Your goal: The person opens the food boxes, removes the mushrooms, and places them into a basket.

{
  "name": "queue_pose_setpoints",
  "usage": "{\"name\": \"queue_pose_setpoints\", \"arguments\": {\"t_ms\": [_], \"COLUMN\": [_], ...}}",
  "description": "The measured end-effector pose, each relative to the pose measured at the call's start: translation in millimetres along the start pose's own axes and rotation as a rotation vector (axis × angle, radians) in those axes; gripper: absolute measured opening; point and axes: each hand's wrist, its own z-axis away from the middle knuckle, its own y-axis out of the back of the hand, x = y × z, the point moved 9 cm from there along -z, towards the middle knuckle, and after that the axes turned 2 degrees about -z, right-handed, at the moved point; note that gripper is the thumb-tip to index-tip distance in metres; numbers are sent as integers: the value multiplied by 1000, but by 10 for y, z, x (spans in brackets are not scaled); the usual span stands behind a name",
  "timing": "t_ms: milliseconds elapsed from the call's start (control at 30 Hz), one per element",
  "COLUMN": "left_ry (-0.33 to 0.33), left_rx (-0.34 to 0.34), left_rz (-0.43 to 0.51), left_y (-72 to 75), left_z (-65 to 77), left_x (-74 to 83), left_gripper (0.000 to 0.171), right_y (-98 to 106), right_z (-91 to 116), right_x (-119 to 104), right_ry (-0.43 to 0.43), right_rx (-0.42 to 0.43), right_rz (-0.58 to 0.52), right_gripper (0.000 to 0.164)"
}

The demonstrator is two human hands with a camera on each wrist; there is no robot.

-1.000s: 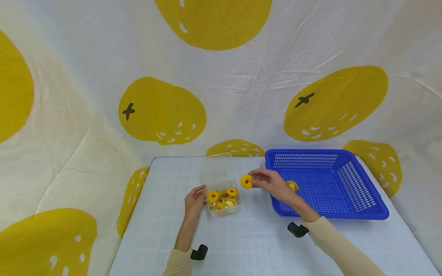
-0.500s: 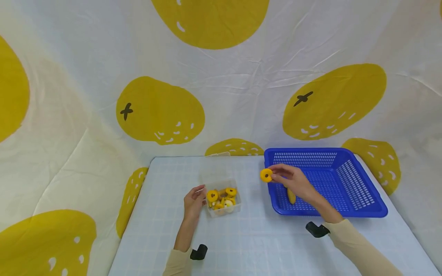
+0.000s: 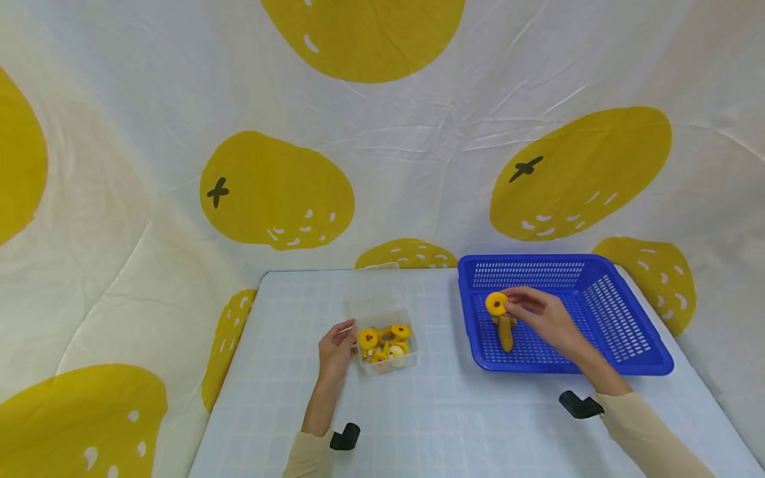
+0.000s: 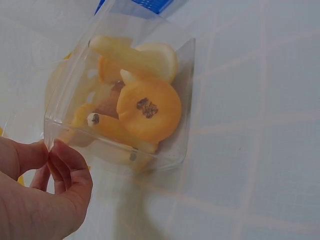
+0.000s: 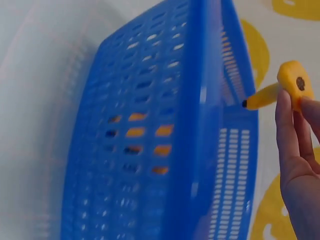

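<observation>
My right hand (image 3: 546,318) pinches a round yellow piece with a dark centre (image 3: 497,303), held over the left part of the blue basket (image 3: 570,368). In the right wrist view, a banana-shaped stub with a dark tip (image 5: 264,97) shows right against that round piece (image 5: 295,82). Inside the basket lies a yellow banana-like piece (image 3: 506,337), with more yellow beside its upper end. My left hand (image 3: 336,348) pinches the side wall of a clear plastic box (image 3: 388,368). That box holds several small yellow pieces, among them a round dark-centred one (image 4: 150,107) and mini bananas (image 4: 117,52).
Behind the box its clear lid (image 3: 372,292) stands raised. The pale checked tablecloth (image 3: 442,411) lies under everything. A white curtain printed with large yellow fruit (image 3: 281,192) hangs close behind and to the sides of the table.
My right hand has carried the round yellow piece rightward from beside the box to above the basket. My left hand stays at the box.
</observation>
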Motion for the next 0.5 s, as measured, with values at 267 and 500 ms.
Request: {"name": "queue_pose_setpoints", "arguments": {"t_ms": [267,500], "left_ry": [5,4], "left_rx": [8,2], "left_rz": [1,7], "left_y": [12,0], "left_z": [5,-13], "left_x": [-4,-17], "left_gripper": [35,34], "right_y": [196,289], "right_z": [133,197], "right_x": [257,516], "right_ry": [-15,-43], "right_rx": [36,16], "right_rz": [36,125], "right_gripper": [42,42]}}
